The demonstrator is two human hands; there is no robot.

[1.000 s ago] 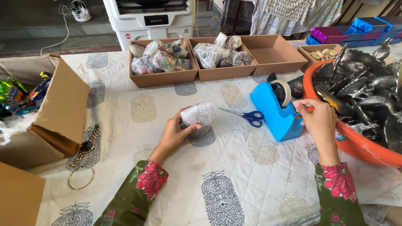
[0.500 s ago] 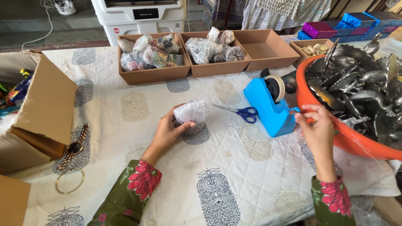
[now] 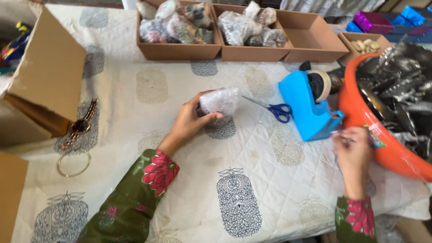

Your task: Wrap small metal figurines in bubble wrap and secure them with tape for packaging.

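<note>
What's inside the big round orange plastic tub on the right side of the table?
The orange plastic tub holds a heap of dark silvery metal pieces, piled to the rim. Their shapes are blurred. Whatever lies beneath the top layer, and the tub's bottom, is covered.

Bubble-wrapped bundle (image 3: 219, 101) held mid-table, three brown trays (image 3: 180, 48) of wrapped bundles behind, open carton (image 3: 47, 72) left

Person's arms, seen from the head camera. Left hand (image 3: 189, 123) and right hand (image 3: 353, 150) are bare, without gloves. Both forearms wear long olive-green fabric sleeves (image 3: 130, 202) printed with small floral motifs; each cuff carries a large red-pink flower (image 3: 158, 173) with dark centre.
</note>
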